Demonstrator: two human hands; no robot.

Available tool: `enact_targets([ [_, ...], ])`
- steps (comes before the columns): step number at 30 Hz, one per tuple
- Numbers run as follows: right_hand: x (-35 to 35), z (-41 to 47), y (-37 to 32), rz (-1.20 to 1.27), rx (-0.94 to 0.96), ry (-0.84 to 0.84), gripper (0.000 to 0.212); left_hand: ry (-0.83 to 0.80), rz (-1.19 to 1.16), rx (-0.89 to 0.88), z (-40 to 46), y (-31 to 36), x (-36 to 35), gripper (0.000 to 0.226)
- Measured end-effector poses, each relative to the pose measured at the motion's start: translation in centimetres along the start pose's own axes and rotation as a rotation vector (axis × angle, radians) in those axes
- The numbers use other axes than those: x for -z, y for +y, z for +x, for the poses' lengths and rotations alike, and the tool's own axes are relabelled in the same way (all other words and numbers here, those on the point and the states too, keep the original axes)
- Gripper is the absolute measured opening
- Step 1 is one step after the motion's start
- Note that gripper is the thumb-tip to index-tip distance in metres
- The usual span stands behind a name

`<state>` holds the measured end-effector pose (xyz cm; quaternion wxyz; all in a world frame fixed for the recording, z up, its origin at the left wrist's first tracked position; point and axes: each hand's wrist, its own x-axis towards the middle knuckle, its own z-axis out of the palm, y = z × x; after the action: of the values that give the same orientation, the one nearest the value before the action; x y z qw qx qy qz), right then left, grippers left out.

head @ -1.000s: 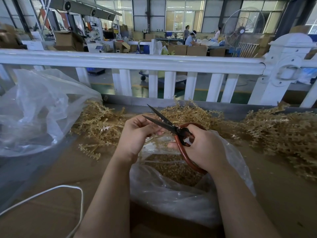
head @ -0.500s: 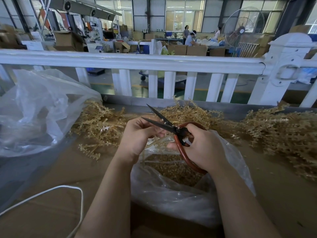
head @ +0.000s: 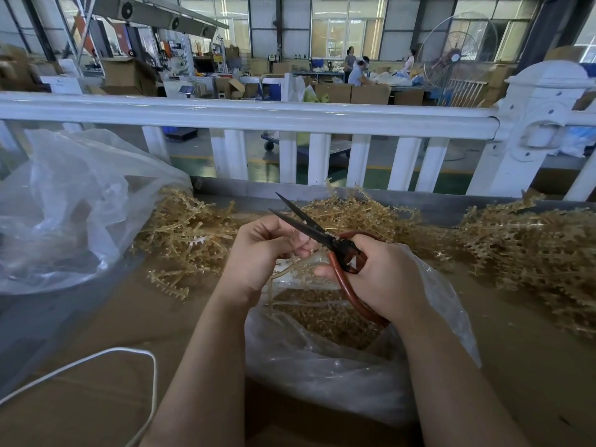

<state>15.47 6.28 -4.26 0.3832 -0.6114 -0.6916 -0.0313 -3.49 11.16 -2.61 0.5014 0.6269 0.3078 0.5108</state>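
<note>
Item in work: one tan sprue branch, pinched in the curled fingers of the left hand and held directly above the mouth of the open bag. Its loose stem curves down toward the opening, judged so placed that whatever is snipped off drops straight in. Tool: scissors with black blades and red loop handles, gripped by the right hand, fingers wrapped through and round the loops. The blades are parted, tips pointing up and away to the left, crossing just over the left hand's fingertips; this suggests a cut being lined up rather than finished. Contents of the open bag: a bed of small tan cut pieces, lying below both hands. Stock: tangled heaps of like branches, namely a left heap near the left hand, a centre heap behind the scissors, and a large right heap. They are ranged in an arc, probably so the next branch is within reach. Support: brown table bearing all of the above. Adjacent: crumpled clear sack at far left, contents not discernible; white cord looping across the near left; white railing along the table's far edge, with a workshop beyond it, well apart.
</note>
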Motion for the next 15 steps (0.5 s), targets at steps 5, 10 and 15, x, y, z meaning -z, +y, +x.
enact_targets([
  [5,-0.08,-0.04,0.01,-0.003,0.008,-0.014,0.078,-0.019,-0.008,-0.004,0.06,0.09,-0.04,0.019],
  [10,-0.15,-0.02,0.06,0.02,0.012,-0.025,0.076,-0.028,-0.017,-0.019,0.06,0.11,-0.05,0.017],
  [15,-0.13,-0.07,0.09,0.039,0.017,-0.013,0.071,-0.025,-0.025,-0.018,0.11,0.16,-0.12,0.018],
])
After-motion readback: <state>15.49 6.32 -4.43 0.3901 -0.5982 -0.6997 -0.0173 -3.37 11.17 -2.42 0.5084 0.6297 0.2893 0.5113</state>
